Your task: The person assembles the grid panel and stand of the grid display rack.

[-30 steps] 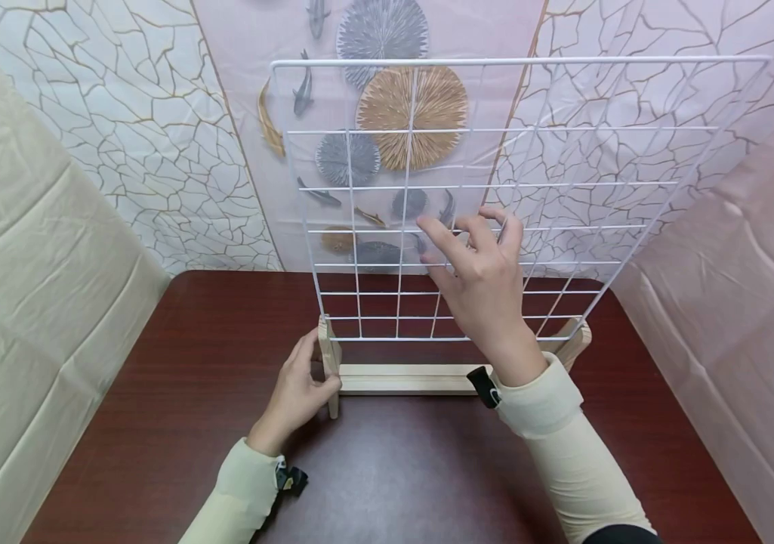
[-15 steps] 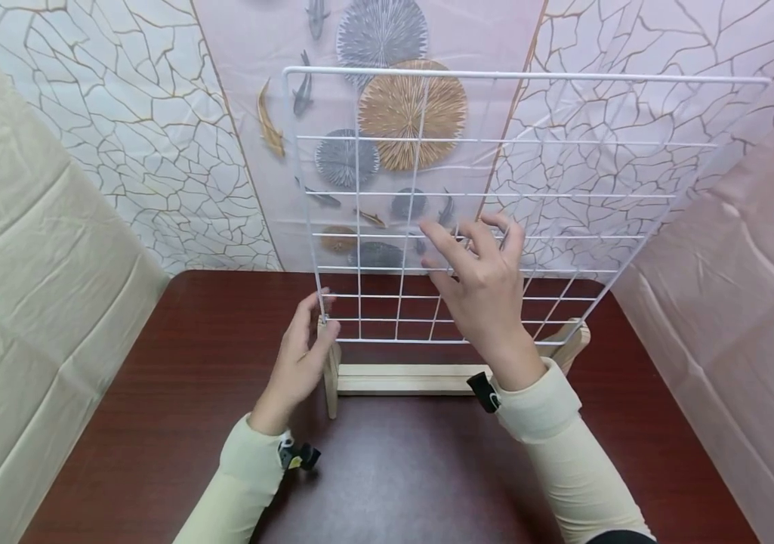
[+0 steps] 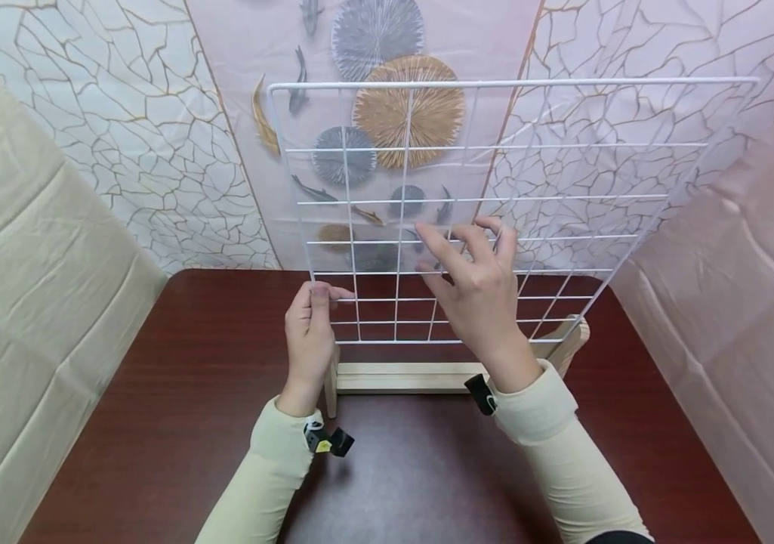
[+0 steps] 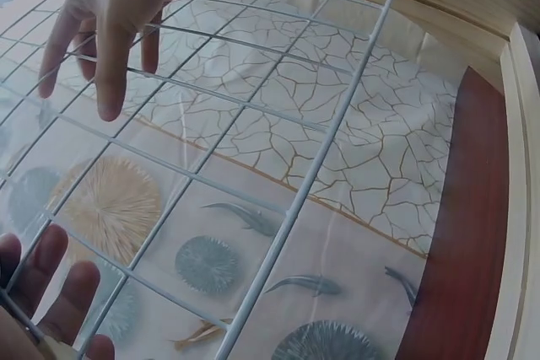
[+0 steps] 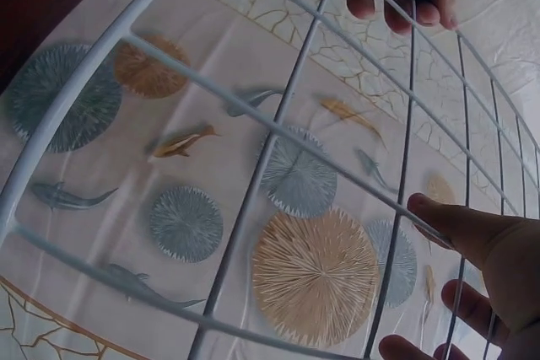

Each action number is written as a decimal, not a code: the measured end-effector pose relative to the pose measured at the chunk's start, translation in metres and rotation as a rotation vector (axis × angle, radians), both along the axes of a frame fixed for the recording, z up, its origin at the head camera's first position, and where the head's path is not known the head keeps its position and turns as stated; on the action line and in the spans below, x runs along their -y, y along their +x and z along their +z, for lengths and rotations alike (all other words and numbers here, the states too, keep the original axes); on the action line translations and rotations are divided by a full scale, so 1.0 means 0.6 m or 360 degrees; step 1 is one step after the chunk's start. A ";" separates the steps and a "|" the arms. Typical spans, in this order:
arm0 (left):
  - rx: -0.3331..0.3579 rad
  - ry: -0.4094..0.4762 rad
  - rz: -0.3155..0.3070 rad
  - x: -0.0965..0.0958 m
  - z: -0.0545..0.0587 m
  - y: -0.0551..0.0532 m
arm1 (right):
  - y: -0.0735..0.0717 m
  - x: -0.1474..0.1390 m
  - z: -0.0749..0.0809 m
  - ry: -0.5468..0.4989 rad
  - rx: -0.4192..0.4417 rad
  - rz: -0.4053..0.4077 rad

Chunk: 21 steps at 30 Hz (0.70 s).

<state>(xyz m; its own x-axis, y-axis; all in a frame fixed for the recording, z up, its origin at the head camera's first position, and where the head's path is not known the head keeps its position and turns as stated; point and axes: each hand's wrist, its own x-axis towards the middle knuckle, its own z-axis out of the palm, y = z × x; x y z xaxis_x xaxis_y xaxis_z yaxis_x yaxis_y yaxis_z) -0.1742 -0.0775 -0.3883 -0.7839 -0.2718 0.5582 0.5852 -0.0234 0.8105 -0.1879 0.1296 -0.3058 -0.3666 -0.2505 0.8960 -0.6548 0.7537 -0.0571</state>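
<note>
A white wire grid panel (image 3: 509, 81) stands upright, leaning slightly, its bottom corners at the two ends of a pale wooden stand. My left hand (image 3: 310, 340) grips the panel's left edge low down, thumb in front and the index finger along a crosswire. It covers the top of the stand's left leg (image 3: 331, 393). Near the panel's lower middle, my right hand (image 3: 485, 295) holds the wires with bent fingers; its thumb (image 5: 447, 218) lies against a wire in the right wrist view. The stand's right leg (image 3: 572, 344) supports the other corner, behind my right wrist.
A wooden crossbar (image 3: 400, 378) joins the stand's legs on a dark red-brown table (image 3: 223, 325). Behind rises a patterned cloth (image 3: 128, 136) with discs and fish. Beige cloth (image 3: 40, 249) bounds the left side, pinkish cloth (image 3: 733, 249) the right.
My left hand has risen from the stand's left leg to the panel's edge and now grips it. The panel's top edge has dropped slightly. My right hand stays almost in place.
</note>
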 end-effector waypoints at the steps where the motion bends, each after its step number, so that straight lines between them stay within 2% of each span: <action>1: -0.0006 0.0021 -0.0015 0.000 0.000 -0.001 | 0.001 -0.001 0.001 0.0000 0.0010 0.0000; 4: -0.0022 0.0080 -0.0048 0.000 -0.002 -0.002 | 0.009 -0.005 0.002 -0.0028 -0.0001 0.0022; 6: -0.0031 0.0093 -0.0056 0.000 -0.005 -0.003 | 0.019 -0.012 -0.001 -0.0118 -0.0077 0.0069; 9: -0.0035 0.0081 -0.0061 0.001 -0.008 -0.004 | 0.035 -0.029 -0.012 -0.0423 -0.0314 0.0093; 11: -0.0035 0.0092 -0.0082 0.001 -0.008 -0.004 | 0.041 -0.050 -0.017 -0.0703 -0.0488 0.0035; 12: -0.0037 0.0095 -0.0090 0.001 -0.008 -0.004 | 0.044 -0.062 -0.018 -0.0852 -0.0516 -0.0017; 14: -0.0039 0.0098 -0.0088 0.003 -0.008 -0.004 | 0.049 -0.090 -0.021 -0.1138 -0.0428 -0.0124; 16: -0.0039 0.0097 -0.0087 0.003 -0.007 -0.003 | 0.050 -0.119 -0.025 -0.1369 -0.0200 -0.0167; 19: -0.0048 0.0078 -0.0084 0.003 -0.007 -0.003 | 0.043 -0.159 -0.048 -0.1549 0.0173 -0.0091; 21: -0.0047 0.0071 -0.0086 0.003 -0.008 -0.004 | 0.031 -0.183 -0.072 -0.1592 0.0331 0.0009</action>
